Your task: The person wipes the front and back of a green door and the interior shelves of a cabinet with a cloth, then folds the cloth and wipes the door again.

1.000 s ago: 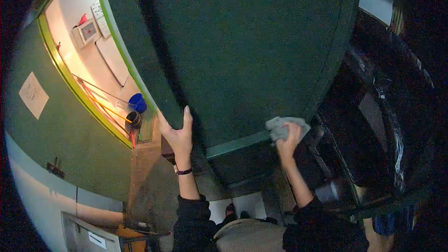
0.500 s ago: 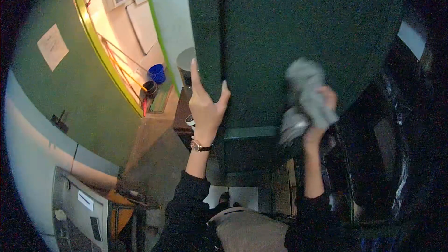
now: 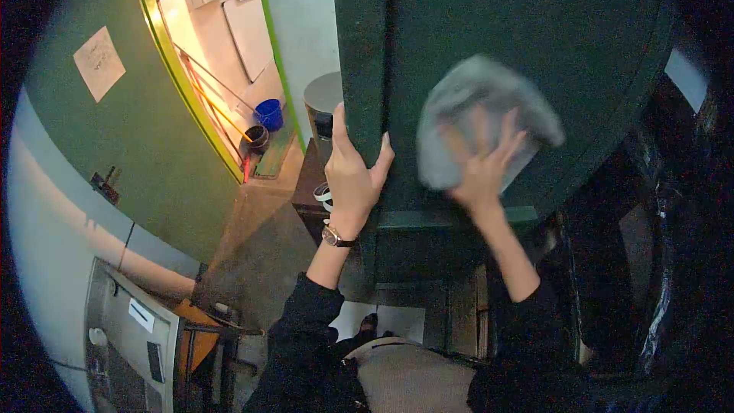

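A large dark green panel (image 3: 489,15) with a raised edge strip stands upright before me. My left hand (image 3: 355,176), with a watch at its wrist, rests against the panel's left edge, thumb and fingers apart around it. Farther right, my right hand (image 3: 485,164) has its fingers spread over a grey cloth (image 3: 466,84), which lies opened out against the panel face. The cloth and fingers are blurred by motion.
A green door (image 3: 145,122) with a paper sheet stands at the left. Beyond the doorway are a blue bucket (image 3: 269,114) and long handles. A grey cabinet (image 3: 126,336) is at lower left. Dark plastic-wrapped things (image 3: 657,291) stand at right.
The cloth, bunched before, is now spread out and farther left on the panel. My right hand has moved left and its fingers have opened. The view has shifted slightly; my left hand stays at the edge.
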